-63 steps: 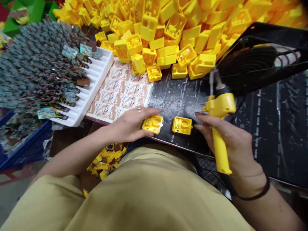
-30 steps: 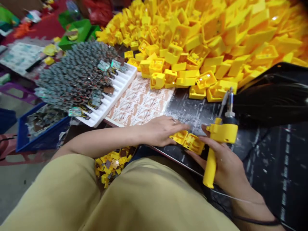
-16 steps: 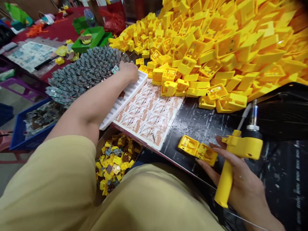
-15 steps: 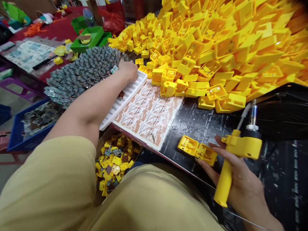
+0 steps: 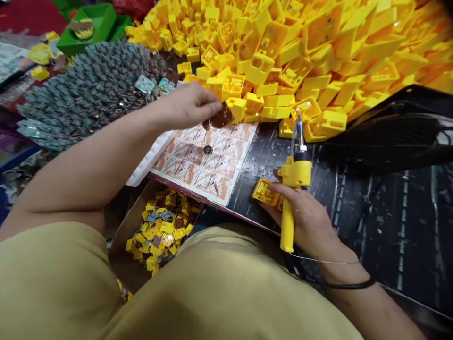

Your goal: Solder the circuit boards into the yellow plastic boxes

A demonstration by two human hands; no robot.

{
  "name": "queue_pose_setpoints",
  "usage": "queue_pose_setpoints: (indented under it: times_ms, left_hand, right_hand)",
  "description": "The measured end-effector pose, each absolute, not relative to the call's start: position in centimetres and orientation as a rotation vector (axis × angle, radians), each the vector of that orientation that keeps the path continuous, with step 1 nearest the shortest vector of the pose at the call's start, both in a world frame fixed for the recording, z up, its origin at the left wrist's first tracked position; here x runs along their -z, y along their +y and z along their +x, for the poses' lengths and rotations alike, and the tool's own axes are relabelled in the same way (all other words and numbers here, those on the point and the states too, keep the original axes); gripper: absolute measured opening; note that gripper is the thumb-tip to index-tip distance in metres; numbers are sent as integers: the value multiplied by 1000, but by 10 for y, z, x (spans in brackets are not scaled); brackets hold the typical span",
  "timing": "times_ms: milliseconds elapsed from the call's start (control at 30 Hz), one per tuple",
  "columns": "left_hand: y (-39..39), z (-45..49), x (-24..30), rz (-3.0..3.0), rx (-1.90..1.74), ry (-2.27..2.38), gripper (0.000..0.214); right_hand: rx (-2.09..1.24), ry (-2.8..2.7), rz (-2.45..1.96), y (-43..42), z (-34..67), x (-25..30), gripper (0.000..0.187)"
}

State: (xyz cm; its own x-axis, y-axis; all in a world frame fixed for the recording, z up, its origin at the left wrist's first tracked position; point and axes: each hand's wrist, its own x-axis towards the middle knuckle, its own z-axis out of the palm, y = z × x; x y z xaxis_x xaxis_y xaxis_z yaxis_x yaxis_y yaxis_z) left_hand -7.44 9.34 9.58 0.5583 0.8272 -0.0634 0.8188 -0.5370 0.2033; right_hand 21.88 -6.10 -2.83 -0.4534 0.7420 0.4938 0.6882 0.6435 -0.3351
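Observation:
My left hand point(image 5: 194, 105) pinches a brown circuit board point(image 5: 222, 115) over the printed sheet point(image 5: 184, 156). A small dark disc point(image 5: 207, 149) hangs below it on thin wires. My right hand point(image 5: 307, 212) holds a yellow soldering gun point(image 5: 296, 172), its metal tip pointing up and away from me and a thin wire trailing from the handle's lower end. Between the thumb and fingers of that same hand is an open yellow plastic case point(image 5: 264, 192), partly hidden by the fingers.
Loose yellow cases point(image 5: 269, 71) form a large heap at the back. Grey-green circuit boards point(image 5: 88, 94) stand packed at left, beside a white ridged tray point(image 5: 146, 163). A box of yellow parts point(image 5: 166, 231) sits below the table edge. A black curved object point(image 5: 396, 127) lies at right.
My left hand has come back from the circuit boards, now carrying the brown board with the dangling disc. My view has shifted, and the right hand still holds the soldering gun and case.

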Motion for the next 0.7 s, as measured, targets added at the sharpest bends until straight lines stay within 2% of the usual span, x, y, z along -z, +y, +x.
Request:
queue_pose_setpoints:
  times_ms: [133,300,367,400,467,500,600,700]
  left_hand:
    - [61,-37,-96,2881,249,1367,38]
    - [18,-4,-71,3108,551,1148,41]
    - [7,-2,-57,3016,533,1138,32]
    - [4,-4,-53,2952,491,1139,36]
    - [5,-12,-52,2810,389,1116,56]
    - [8,-18,-54,2750,328,1100,55]
    - [22,-33,-62,2676,183,1034,28]
    - [31,-37,-63,2772,208,858,26]
  right_hand:
    - [-89,-2214,-1144,-65,219,26,44]
    - [-97,-2214,-1152,-66,222,23,50]
    - [-126,-2224,-1137,-68,224,21,55]
    - [-138,-2216,-1128,-69,225,20,56]
    - [-149,-2152,-1126,-74,230,16,56]
    - [-128,-2102,-1130,-76,233,13,53]
    - [12,-1998,-1152,-83,243,4,41]
    - [79,-1991,-1157,-89,252,-3,35]
